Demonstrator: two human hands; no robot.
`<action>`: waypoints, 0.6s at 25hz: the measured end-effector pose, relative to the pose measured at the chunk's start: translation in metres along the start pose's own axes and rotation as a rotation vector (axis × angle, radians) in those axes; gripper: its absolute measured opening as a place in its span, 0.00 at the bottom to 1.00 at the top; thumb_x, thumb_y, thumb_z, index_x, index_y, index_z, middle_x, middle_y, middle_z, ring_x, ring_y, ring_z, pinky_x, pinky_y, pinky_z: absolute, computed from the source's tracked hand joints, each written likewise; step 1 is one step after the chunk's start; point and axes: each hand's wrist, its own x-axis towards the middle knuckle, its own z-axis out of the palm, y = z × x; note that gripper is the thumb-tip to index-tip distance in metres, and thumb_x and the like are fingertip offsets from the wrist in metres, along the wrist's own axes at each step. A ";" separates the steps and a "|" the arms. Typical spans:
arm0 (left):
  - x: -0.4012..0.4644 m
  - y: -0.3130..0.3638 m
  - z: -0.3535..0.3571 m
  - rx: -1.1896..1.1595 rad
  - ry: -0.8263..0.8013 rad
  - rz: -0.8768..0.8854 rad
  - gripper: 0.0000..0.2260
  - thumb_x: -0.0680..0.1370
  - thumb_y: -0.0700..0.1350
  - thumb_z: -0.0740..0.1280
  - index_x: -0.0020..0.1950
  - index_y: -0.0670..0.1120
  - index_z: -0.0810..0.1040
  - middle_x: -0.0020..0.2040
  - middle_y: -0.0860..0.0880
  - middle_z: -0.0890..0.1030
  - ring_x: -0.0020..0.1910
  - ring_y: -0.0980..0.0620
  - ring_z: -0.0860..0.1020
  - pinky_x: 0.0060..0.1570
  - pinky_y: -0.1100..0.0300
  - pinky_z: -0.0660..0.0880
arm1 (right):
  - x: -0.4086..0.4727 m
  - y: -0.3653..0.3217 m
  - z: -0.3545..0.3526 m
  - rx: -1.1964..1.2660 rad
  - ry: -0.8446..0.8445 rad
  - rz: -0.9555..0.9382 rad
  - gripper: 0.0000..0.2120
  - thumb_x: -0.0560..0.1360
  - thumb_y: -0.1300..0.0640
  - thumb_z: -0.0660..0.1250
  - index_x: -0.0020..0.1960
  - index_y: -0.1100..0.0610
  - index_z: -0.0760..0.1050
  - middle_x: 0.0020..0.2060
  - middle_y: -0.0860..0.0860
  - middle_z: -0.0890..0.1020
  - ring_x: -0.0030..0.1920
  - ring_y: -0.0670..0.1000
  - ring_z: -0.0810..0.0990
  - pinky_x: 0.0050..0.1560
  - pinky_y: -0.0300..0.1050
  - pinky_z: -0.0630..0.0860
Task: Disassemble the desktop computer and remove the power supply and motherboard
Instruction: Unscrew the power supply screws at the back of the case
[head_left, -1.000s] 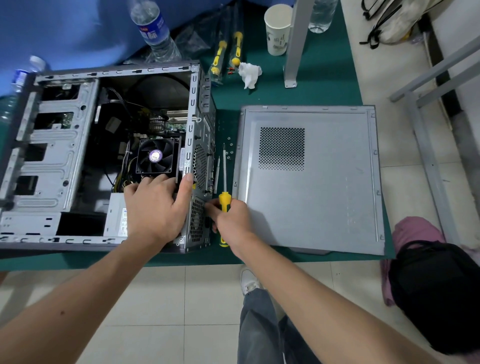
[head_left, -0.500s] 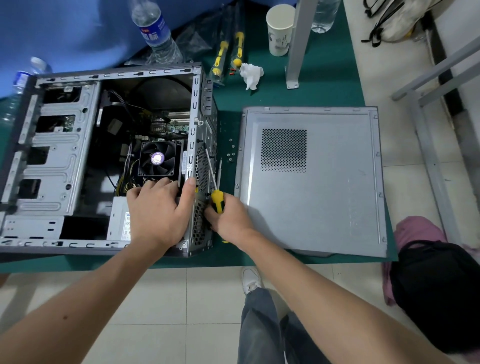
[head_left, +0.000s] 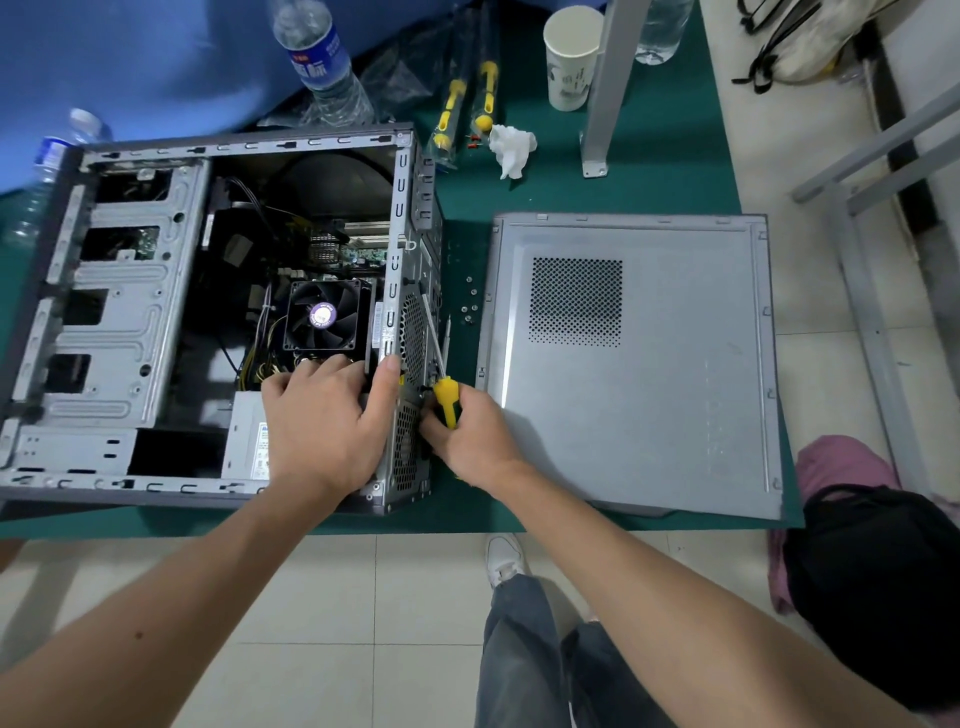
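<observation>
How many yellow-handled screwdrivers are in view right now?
3: one screwdriver gripped by the right hand beside the case, two packaged screwdrivers near the cup. Others may be hidden.

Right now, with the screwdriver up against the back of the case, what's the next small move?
Probably seat the screwdriver tip in a rear-panel screw and turn. The right hand grips its yellow handle, shaft angled along the case back, while the left hand braces the case over the power supply.

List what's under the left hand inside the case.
The left hand rests on the grey power supply, thumb on the case rear edge. Yellow cables emerge beside it; whatever its palm covers is hidden.
</observation>
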 end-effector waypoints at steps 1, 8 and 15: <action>0.000 0.000 0.000 0.000 -0.001 0.000 0.28 0.81 0.64 0.44 0.28 0.51 0.64 0.32 0.54 0.70 0.39 0.49 0.69 0.52 0.48 0.63 | 0.000 0.000 0.000 0.003 0.000 -0.004 0.04 0.76 0.52 0.67 0.44 0.52 0.75 0.36 0.53 0.81 0.34 0.50 0.77 0.34 0.43 0.76; 0.000 0.001 -0.001 -0.008 0.008 0.005 0.27 0.81 0.63 0.44 0.28 0.52 0.63 0.32 0.54 0.70 0.40 0.49 0.69 0.52 0.48 0.63 | -0.004 0.000 0.002 0.029 0.004 0.043 0.03 0.78 0.53 0.67 0.46 0.52 0.75 0.41 0.56 0.82 0.43 0.59 0.81 0.46 0.59 0.81; 0.000 0.000 0.000 -0.009 0.010 0.003 0.27 0.81 0.63 0.44 0.27 0.51 0.63 0.31 0.55 0.69 0.40 0.49 0.69 0.53 0.47 0.63 | -0.009 -0.005 0.001 -0.011 0.040 -0.006 0.03 0.79 0.56 0.66 0.49 0.55 0.76 0.41 0.54 0.82 0.42 0.55 0.80 0.43 0.48 0.80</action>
